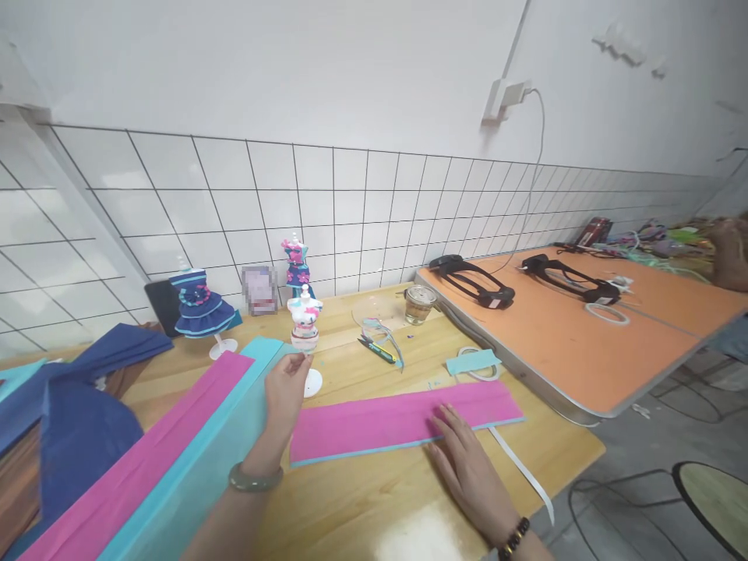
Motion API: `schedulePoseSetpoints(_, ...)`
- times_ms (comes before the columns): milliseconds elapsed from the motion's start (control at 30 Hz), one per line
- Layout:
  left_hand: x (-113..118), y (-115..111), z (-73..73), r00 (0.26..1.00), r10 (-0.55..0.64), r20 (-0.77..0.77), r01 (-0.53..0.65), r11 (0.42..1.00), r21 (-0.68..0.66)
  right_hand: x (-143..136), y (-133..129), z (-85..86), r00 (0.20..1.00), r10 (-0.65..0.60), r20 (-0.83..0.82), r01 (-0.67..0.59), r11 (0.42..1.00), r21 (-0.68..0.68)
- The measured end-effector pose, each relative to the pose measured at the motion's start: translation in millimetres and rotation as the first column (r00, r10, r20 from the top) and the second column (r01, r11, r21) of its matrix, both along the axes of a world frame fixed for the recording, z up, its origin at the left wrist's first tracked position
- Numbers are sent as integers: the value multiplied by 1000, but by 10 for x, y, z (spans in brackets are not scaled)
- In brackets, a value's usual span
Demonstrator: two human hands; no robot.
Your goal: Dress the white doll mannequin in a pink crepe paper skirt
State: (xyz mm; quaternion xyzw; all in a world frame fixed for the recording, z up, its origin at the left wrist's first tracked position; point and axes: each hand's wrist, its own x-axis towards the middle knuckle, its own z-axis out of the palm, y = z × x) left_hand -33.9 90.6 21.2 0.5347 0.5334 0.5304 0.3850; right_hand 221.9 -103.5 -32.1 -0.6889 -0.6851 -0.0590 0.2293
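In the head view, the right hand (pixel 463 469) lies with fingers loosely spread on the pink strip (pixel 368 427), flat on the table (pixel 351 514); light, even pressure should keep its blue edge (pixel 362 454) straight. The left hand (pixel 286 392) has its fingertips close together by the small stand (pixel 314 382), but whether they grip it I cannot tell

From my distant seat I cannot read with certainty any word, number or brand in this view. One black headband device (pixel 449 265) bears a small pale label (pixel 494 303), but its print is too small for me. The yellow-and-black snips (pixel 379 350) have some dark marks on the yellow part, also not legible. The red can (pixel 594 232) shows markings which I cannot make out. The upright panel (pixel 260 290) is pixelated, so it is unreadable too.
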Motion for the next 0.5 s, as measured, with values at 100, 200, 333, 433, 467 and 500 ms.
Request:
schedulePoseSetpoints(100,0,-35,95,999,-32,20,32,1000,1,1,3,-6,1000,-13,-13,13,1000,1)
schedulePoseSetpoints(200,20,-100,214,996,-80,39,80,997,-2,1,6,-22,999,-31,-23,31,999,18)
schedulePoseSetpoints(333,49,-213,376,978,-194,77,194,981,5,9,10,-45,998,-45,-34,46,998,37)
schedulePoseSetpoints(433,69,-302,500,949,-292,122,295,955,-12,27,15,-66,998,-55,-37,57,997,50)
schedulePoseSetpoints(467,75,-332,540,938,-319,137,324,946,-18,33,16,-72,998,-53,-38,55,997,58)
schedulePoseSetpoints(500,81,-363,579,926,-345,151,352,936,-25,38,18,-78,998,-50,-39,52,996,66)
